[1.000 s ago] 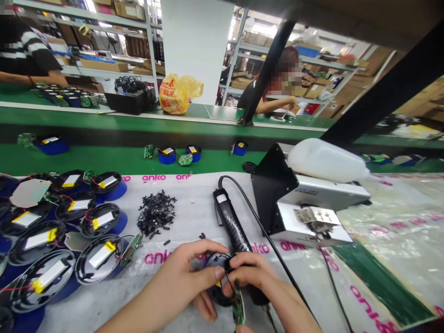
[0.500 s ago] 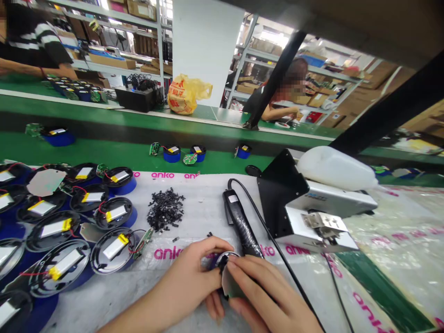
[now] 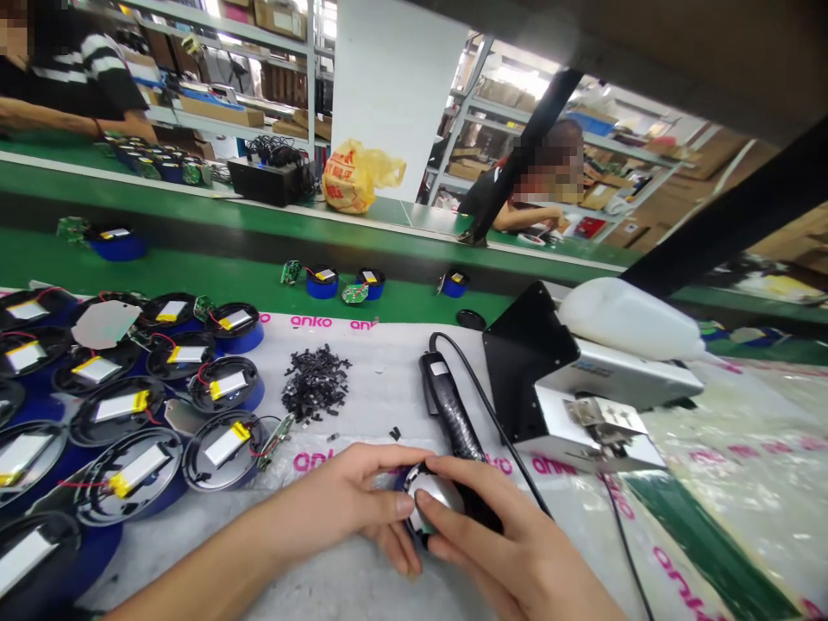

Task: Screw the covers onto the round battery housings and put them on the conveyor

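Observation:
A round blue unit with a black rim and a silver plate (image 3: 443, 493) sits between my hands, low in the middle of the view. My left hand (image 3: 362, 500) is wrapped round its left side, thumb on the rim. From the right, my right hand (image 3: 498, 526) grips the unit, with fingertips pressed on the silver plate. Just behind it lies a black electric screwdriver (image 3: 449, 405) with a cable. A pile of small black pieces (image 3: 315, 382) lies further left, and a few loose ones are near my left hand.
Several blue units with white batteries (image 3: 226, 444) crowd the left. A silver machine (image 3: 601, 379) with a white bottle (image 3: 627, 317) stands at the right. More units sit on the green bench (image 3: 246, 285). Two people work beyond, near a yellow bag (image 3: 353, 181).
The silver plate now lies flatter over the unit, where it was tilted before. My right fingers have shifted on it. The view has moved slightly, so the surroundings appear further right.

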Available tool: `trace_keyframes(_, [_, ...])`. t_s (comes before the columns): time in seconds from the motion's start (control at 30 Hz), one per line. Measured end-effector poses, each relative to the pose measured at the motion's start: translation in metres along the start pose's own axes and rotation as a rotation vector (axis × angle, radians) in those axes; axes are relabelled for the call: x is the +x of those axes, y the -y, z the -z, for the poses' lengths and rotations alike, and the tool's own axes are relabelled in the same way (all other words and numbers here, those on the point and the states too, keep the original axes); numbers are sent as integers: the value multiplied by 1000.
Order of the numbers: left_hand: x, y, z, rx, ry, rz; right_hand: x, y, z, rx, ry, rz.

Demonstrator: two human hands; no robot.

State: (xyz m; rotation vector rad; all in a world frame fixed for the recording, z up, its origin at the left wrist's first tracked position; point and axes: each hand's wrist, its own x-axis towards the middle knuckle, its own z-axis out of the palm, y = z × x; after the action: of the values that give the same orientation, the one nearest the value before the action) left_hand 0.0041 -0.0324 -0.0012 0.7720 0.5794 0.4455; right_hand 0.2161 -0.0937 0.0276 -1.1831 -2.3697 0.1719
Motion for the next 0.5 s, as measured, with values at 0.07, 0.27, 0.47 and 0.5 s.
trace_keyframes(0.07, [0, 1, -1, 0, -6, -2, 2, 1, 6, -79, 42, 27])
trace_keyframes(0.27, [-1, 0, -6, 66, -89, 17, 12, 0, 9, -113, -30, 62])
trace_keyframes(0.47, [1, 2, -13, 137, -120, -3, 17, -3, 12, 18, 67, -82])
trace_keyframes(0.5, [2, 3, -13, 156, -135, -8, 18, -3, 12, 28, 84, -103])
